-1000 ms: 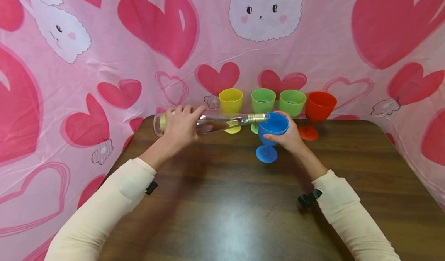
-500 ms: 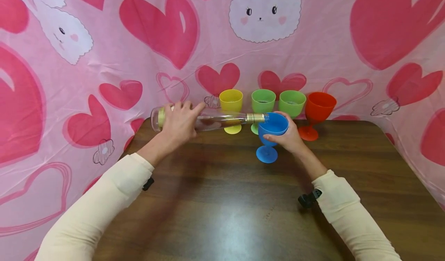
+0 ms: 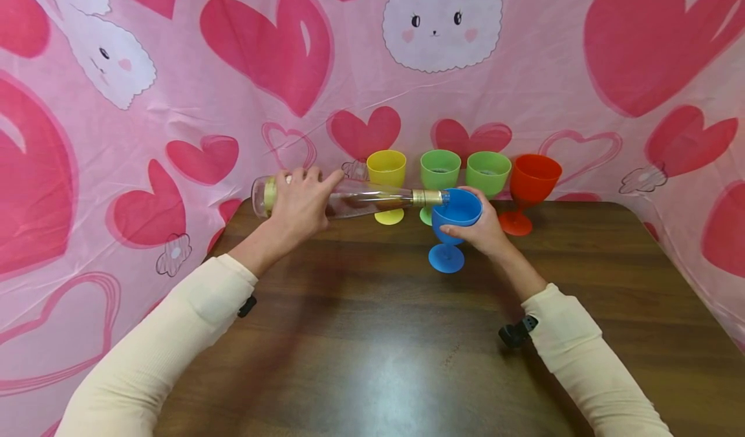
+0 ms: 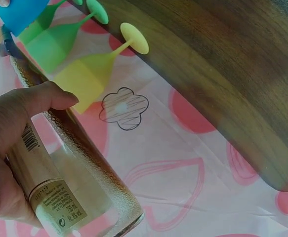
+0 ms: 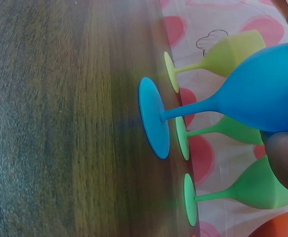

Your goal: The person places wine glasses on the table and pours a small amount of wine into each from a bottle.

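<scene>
My left hand (image 3: 302, 205) grips a clear glass wine bottle (image 3: 372, 198) around its body. The bottle lies almost level, its base slightly higher than its gold-wrapped neck, and its mouth is at the left inside of a blue goblet's rim. In the left wrist view, liquid shows along the lower side of the bottle (image 4: 102, 182), beside a gold label (image 4: 60, 203). My right hand (image 3: 480, 227) holds the blue goblet (image 3: 451, 223) by its bowl, upright. Its foot (image 5: 153, 118) is at or just above the table; I cannot tell whether they touch. The goblet's contents are hidden.
Behind the hands, a yellow goblet (image 3: 387, 169), two green goblets (image 3: 440, 172) and a red goblet (image 3: 532, 181) stand in a row along the back edge of the brown wooden table (image 3: 349, 333). A pink heart-patterned cloth (image 3: 361, 49) hangs right behind them.
The bottle's base has risen a little and shifted slightly left with my left hand, so the bottle tilts more. The right hand and the blue goblet have stayed in place.
</scene>
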